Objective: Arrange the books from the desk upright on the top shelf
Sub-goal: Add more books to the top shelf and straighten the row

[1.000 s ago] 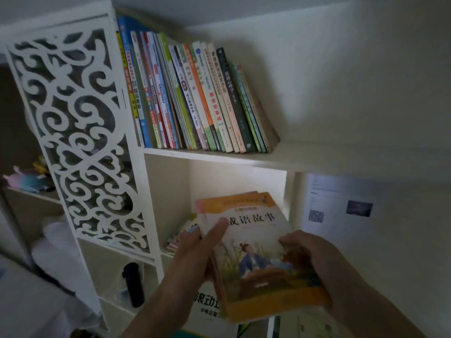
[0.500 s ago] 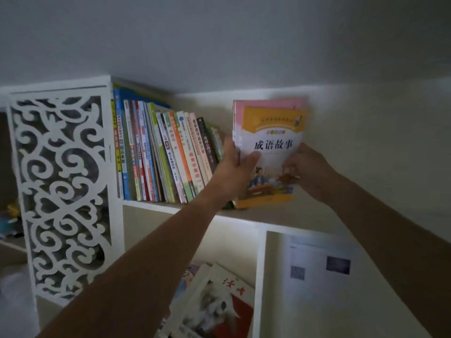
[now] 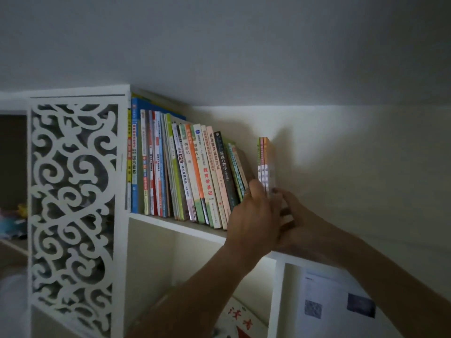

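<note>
The person holds a small stack of thin books point(image 3: 265, 164) upright on the top shelf point(image 3: 170, 222), with a clear gap between it and the leaning row of books point(image 3: 185, 167) that fills the shelf's left part. The left hand point(image 3: 253, 215) presses against the stack's left face, its fingers point(image 3: 256, 189) curled onto the spines. The right hand point(image 3: 296, 215) holds the stack from the right, its fingers closed on the lower part of the books; how far they wrap behind cannot be told, as the left hand covers them.

The step in hand looks like sliding this stack toward nine o'clock until it meets the row. The row leans with its tops toward nine o'clock and its feet toward three o'clock, so a wedge-shaped gap opens at the stack's side. To do it well, the person would likely keep the stack's feet flat on the shelf and keep both hands low on it. The right-most books of the row need pushing up straight first, or the new ones will tip into the lean. Thin paperbacks sag when let go, so the last hand should probably leave only once they rest against a neighbour.

The top shelf holds the row and the held stack. The compartment below, at six o'clock, shows a red-and-white book point(image 3: 241, 323) lying flat. At three o'clock of that, a sheet with printed codes point(image 3: 334, 306) hangs on the panel. A carved white panel point(image 3: 73, 215) closes the shelf at nine o'clock.
</note>
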`<state>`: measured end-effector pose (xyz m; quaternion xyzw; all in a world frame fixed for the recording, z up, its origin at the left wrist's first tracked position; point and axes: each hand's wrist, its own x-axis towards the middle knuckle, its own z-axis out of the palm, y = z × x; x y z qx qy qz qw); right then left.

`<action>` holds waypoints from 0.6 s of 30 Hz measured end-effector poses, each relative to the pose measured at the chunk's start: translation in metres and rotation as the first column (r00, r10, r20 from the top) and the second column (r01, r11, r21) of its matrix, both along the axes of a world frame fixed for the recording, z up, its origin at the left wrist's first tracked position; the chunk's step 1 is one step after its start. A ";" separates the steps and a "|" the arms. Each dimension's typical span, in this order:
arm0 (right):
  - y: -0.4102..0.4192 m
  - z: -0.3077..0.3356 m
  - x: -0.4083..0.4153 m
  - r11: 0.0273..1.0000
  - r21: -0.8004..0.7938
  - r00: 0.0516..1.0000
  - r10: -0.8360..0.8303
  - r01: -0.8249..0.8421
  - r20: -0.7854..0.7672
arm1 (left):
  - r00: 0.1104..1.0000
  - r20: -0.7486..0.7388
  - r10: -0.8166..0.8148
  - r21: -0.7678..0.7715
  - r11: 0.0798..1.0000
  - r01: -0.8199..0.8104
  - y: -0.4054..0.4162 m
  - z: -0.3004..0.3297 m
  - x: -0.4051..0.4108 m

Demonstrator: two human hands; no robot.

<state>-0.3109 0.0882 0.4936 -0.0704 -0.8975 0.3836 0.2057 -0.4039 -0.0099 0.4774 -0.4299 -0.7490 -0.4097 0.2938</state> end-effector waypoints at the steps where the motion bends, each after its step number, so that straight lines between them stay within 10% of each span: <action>1: 0.000 0.002 -0.003 0.998 -0.038 0.998 0.055 -0.055 -0.002 | 0.998 -0.031 0.048 -0.039 0.998 -0.050 -0.001 0.000 -0.004; 4: 0.011 0.005 -0.017 0.998 -0.059 0.999 0.026 -0.028 -0.037 | 0.945 -0.273 0.180 -0.118 0.969 -0.219 -0.005 -0.006 -0.024; 18: 0.038 -0.008 -0.047 0.983 0.065 0.983 -0.166 0.171 -0.083 | 0.843 -0.436 0.313 0.145 0.950 -0.278 -0.007 -0.033 -0.063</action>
